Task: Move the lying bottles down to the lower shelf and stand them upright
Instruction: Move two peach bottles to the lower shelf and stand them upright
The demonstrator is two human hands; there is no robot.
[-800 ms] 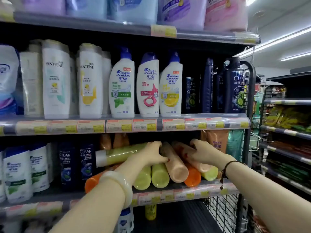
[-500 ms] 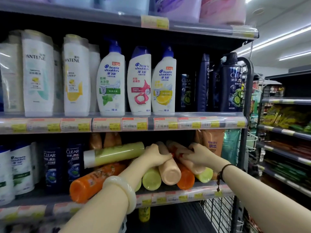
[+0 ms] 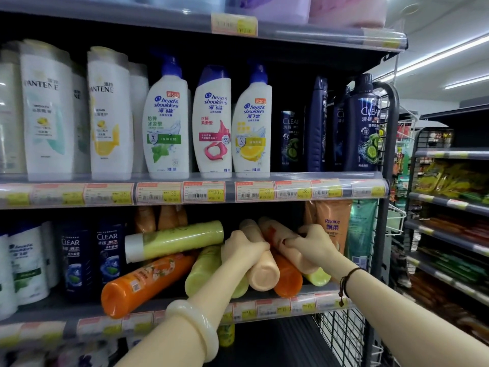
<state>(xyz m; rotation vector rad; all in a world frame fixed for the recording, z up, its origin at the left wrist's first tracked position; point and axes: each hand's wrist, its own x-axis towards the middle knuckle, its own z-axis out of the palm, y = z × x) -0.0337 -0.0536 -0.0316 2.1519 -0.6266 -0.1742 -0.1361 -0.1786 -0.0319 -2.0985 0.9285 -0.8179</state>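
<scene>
A heap of lying bottles fills the middle shelf (image 3: 264,307). A yellow-green bottle (image 3: 174,241) lies crosswise on top, above a long orange bottle (image 3: 143,283) that points to the front left. My left hand (image 3: 244,249) is closed around a peach bottle (image 3: 263,272) whose base faces me. My right hand (image 3: 311,246) grips a second peach bottle (image 3: 280,235) just to the right. Under them lie an orange bottle (image 3: 287,278) and green bottles (image 3: 202,270). The lower shelf (image 3: 277,343) is dark, with one yellow bottle (image 3: 226,333) showing.
Dark Clear bottles (image 3: 105,254) and white Head & Shoulders bottles (image 3: 25,263) stand left of the heap. Orange and teal Rejoice tubes (image 3: 336,223) hang at the right by the wire end frame (image 3: 389,181). Upright shampoo bottles (image 3: 211,123) line the shelf above. Another rack (image 3: 449,205) stands across the aisle.
The view has shifted a little left and closer. My left hand slid from the yellow-green bottle's end onto the peach bottle; my right hand closed tighter on its peach bottle. The bottles still lie on the shelf.
</scene>
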